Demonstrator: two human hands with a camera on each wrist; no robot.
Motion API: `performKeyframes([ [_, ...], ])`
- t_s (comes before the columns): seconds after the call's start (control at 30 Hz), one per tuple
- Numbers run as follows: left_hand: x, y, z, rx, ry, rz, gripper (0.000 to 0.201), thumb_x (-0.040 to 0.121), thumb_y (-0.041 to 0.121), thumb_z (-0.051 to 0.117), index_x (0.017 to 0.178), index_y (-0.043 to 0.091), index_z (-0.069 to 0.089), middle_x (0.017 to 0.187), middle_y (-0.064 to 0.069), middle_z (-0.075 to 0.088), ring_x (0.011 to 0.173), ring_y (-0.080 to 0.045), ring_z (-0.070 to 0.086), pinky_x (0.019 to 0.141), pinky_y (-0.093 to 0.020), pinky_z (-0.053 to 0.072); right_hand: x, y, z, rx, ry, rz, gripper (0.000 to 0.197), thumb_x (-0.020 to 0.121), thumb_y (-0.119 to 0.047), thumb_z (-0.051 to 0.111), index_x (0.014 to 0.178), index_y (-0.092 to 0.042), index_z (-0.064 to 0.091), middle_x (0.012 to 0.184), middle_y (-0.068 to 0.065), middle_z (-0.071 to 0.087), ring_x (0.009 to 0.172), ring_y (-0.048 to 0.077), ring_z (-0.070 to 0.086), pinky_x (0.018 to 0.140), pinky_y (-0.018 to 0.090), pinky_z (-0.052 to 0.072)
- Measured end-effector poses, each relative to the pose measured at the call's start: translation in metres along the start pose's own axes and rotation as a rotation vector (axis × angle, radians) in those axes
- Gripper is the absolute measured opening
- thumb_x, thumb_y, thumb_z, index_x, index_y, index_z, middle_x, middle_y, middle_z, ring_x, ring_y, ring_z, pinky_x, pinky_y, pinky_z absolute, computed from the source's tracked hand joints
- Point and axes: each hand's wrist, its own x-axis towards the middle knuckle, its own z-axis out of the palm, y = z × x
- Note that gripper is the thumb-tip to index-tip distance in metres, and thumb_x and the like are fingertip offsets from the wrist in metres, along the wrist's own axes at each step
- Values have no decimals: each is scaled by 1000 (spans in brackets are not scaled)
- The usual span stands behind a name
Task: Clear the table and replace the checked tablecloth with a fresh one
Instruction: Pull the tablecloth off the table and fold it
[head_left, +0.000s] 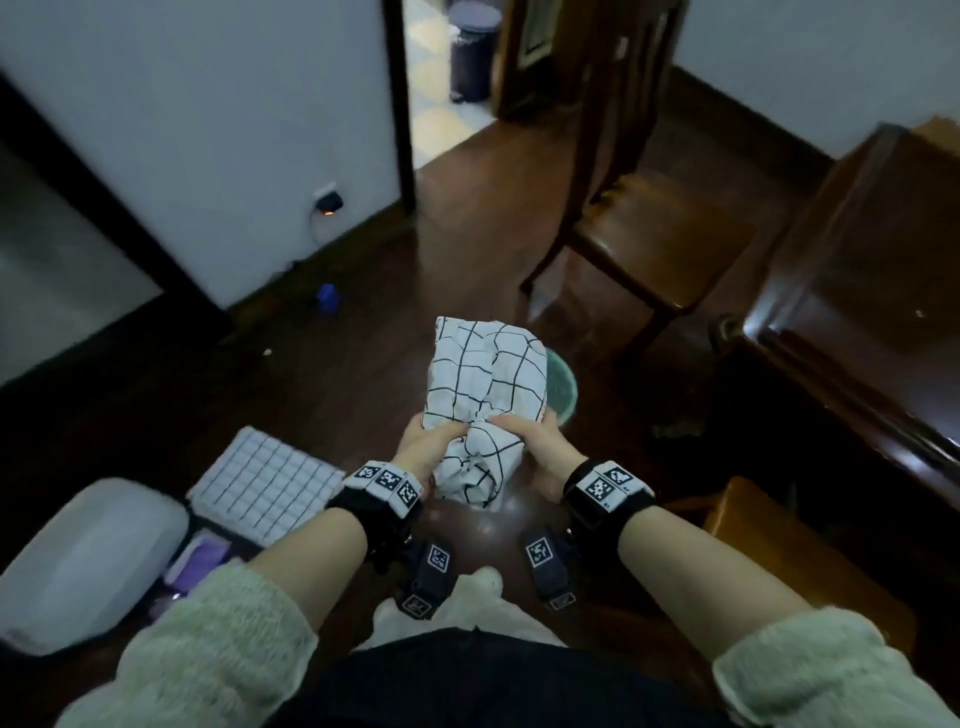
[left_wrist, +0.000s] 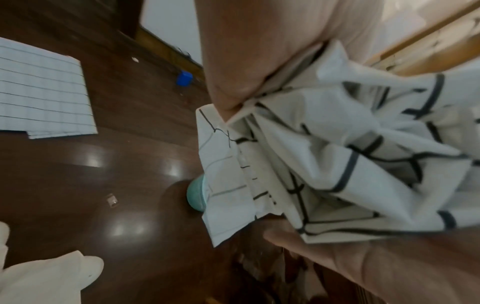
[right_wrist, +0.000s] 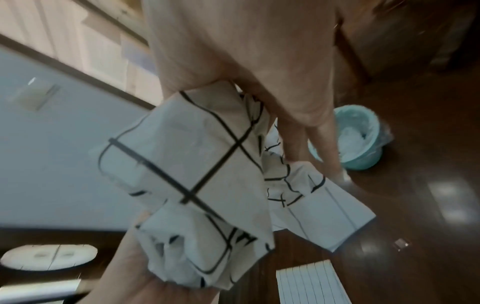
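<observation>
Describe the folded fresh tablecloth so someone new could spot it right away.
Start at the dark wooden floor at the person's left. The folded fresh tablecloth lies flat beside a white oval case. Unlike the crumpled checked tablecloth gripped in both hands, its grid is finer and neatly squared.

Two hands, left (head_left: 423, 441) and right (head_left: 540, 441). Two checked cloths: one bundled (head_left: 485, 384), one folded flat (head_left: 267, 486) on the floor. One teal bin (right_wrist: 357, 139). One chair (head_left: 649, 228). One table (head_left: 857, 291). One small blue thing (head_left: 327, 298) by the wall. One lidded bin (head_left: 474, 49) beyond the doorway. One white case lid (head_left: 88, 556), lower left
</observation>
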Motion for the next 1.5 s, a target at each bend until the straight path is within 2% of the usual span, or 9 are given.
performKeyframes([
  [0.1,-11,0,-56,-132,129,7,57,65,17,83,114,17,55,109,-12,68,97,-28,67,91,-48,53,-2,11,61,-115,-123,46,80,69,-10,83,131,-25,34,118,11,64,94,32,68,68,50,58],
  [0.27,-37,-13,-142,-200,240,-31,97,48,39,87,131,9,46,115,-14,66,101,-30,66,91,-48,53,-9,44,143,-288,-235,64,78,70,-3,78,130,-22,32,116,9,61,100,30,65,83,52,56],
  [0.4,-59,-30,-196,-296,307,-92,85,74,33,79,140,13,29,131,-17,53,112,-35,57,96,-48,49,-15,71,194,-451,-296,79,76,75,3,69,136,-22,31,120,10,60,103,32,63,86,54,54],
  [0.63,-68,-67,-275,-208,572,-43,135,31,53,86,146,18,23,143,-9,45,127,-28,47,105,-47,42,-25,97,271,-745,-478,7,81,77,11,57,145,-21,27,122,5,56,113,30,57,94,50,51],
  [0.83,-81,-68,-311,-103,686,-32,112,57,11,87,149,16,23,152,-8,28,138,-28,30,112,-43,33,-15,108,324,-1038,-572,-3,78,80,10,48,147,-23,27,130,11,53,112,32,55,92,51,51],
  [1.03,-97,-89,-364,-417,723,-19,84,78,18,77,147,20,29,149,-8,35,134,-29,37,110,-45,33,-27,132,377,-1292,-679,25,73,84,12,45,149,-15,26,138,17,46,103,33,56,88,47,53],
  [1.17,-120,-96,-414,-506,804,-12,77,84,25,72,147,16,29,150,-9,34,136,-26,36,106,-37,32,-47,165,421,-1380,-820,14,77,82,15,42,149,-20,23,139,15,44,96,32,57,62,35,54],
  [1.3,-142,-111,-483,-483,835,-85,100,72,51,76,150,19,21,151,-10,33,136,-28,37,104,-35,35,-63,207,474,-1484,-962,-20,78,80,15,47,147,-20,28,131,13,51,81,20,55,39,17,45],
  [1.5,-154,-136,-581,-485,721,-178,105,69,62,72,151,27,15,153,-7,29,134,-33,36,97,-45,38,-83,287,542,-1726,-1120,-77,74,82,0,63,146,-25,34,146,7,42,126,29,48,86,34,54],
])
